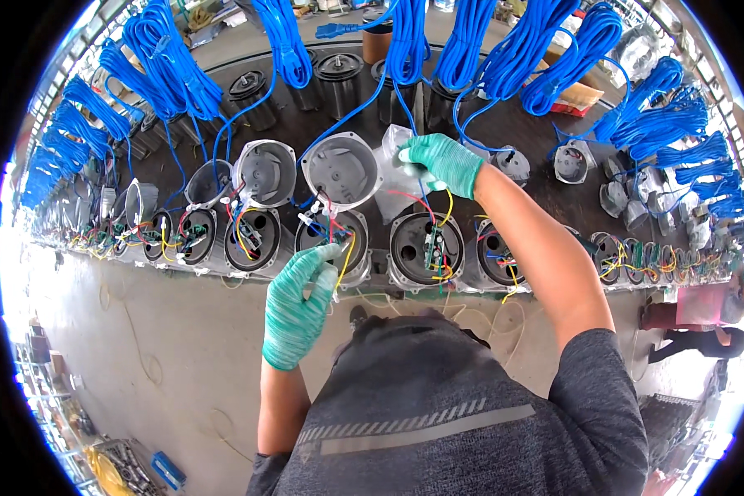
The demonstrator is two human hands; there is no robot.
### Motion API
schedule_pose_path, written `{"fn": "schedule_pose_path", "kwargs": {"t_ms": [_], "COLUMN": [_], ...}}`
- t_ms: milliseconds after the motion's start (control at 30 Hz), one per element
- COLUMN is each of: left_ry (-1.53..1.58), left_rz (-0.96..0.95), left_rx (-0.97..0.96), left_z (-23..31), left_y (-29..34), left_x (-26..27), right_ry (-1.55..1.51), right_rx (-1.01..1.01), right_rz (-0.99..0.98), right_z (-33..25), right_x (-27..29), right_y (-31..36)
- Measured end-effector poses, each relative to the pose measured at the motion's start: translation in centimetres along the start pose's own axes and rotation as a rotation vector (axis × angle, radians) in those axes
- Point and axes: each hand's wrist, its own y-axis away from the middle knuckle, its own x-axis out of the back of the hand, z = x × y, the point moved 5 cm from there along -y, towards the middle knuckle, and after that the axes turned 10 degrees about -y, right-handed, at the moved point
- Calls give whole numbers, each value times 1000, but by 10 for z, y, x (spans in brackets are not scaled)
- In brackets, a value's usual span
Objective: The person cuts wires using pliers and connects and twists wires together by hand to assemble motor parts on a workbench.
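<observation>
My left hand [296,307], in a green and white knit glove, is pinched at the red and yellow wires [350,258] of an open round motor housing [362,240]. Just beyond those fingers stands a grey metal cover [341,170], its hollow side up. My right hand [448,165], gloved alike, is closed over a clear plastic bag [395,192] on the dark bench. Whatever its fingers hold is too small to make out. Close to the right forearm, another open housing [426,248] shows a small green circuit part and coloured wires.
Coiled blue cables [283,41] hang in a row over the bench [306,132], with black motor bodies [339,83] behind. More grey covers [264,172] and wired housings [252,240] line the front edge. A person [707,341] is at the far right.
</observation>
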Motion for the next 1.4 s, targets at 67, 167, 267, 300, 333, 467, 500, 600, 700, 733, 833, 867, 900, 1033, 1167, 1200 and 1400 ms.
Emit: {"fn": "schedule_pose_path", "kwargs": {"t_ms": [67, 167, 267, 300, 333, 467, 500, 600, 700, 733, 833, 867, 900, 1033, 1167, 1200, 1400], "left_ry": [-12, -25, -34, -33, -37, 47, 56, -32, -40, -23, -65, -118, -140, -264, -58, -60, 86], "left_rz": [-11, -6, 1, -7, 4, -102, -105, -217, -264, -286, -339, -348, -325, -235, -369, -369, -455], "left_rx": [13, -32, -87, -88, -154, -139, -141, -52, -127, -135, -162, -196, -265, -552, -298, -295, -144], "left_z": [-1, -2, 3, 2, 3, 10, 5, 8, 14, 13, 24, 31, 39, 35, 28, 24, 7], "left_y": [-1, 0, -1, -3, -5, -5, -2, -4, -6, -6, -7, -7, -9, -14, -6, -5, 7], "left_x": [-1, -5, -9, -12, -16, -35, -38, -55, -76, -83, -99, -103, -106, -117, -120, -120, -114], "right_ry": [334, 794, 1105, 959, 812, 1299, 1210, 1148, 1149, 1106, 960, 940, 847, 881, 1057, 1054, 968], "right_rx": [222, 456, 429, 351, 274, 1055, 981, 753, 751, 694, 717, 708, 592, 612, 689, 690, 671], "right_rz": [1, 0, -6, 2, 13, 220, 219, 197, 87, 83, 139, 150, 217, 314, 260, 259, 270], "right_z": [-2, -13, -24, -35, -38, -48, -58, -56, -24, -11, 38, 45, 49, 70, 79, 83, 87], "right_x": [1, -9, -33, -45, -48, -39, -46, -44, -41, -40, -40, -49, -55, -67, -73, -74, -69], "right_y": [0, 6, 9, 23, 33, 60, 79, 148, 197, 209, 224, 222, 220, 210, 205, 203, 207]}}
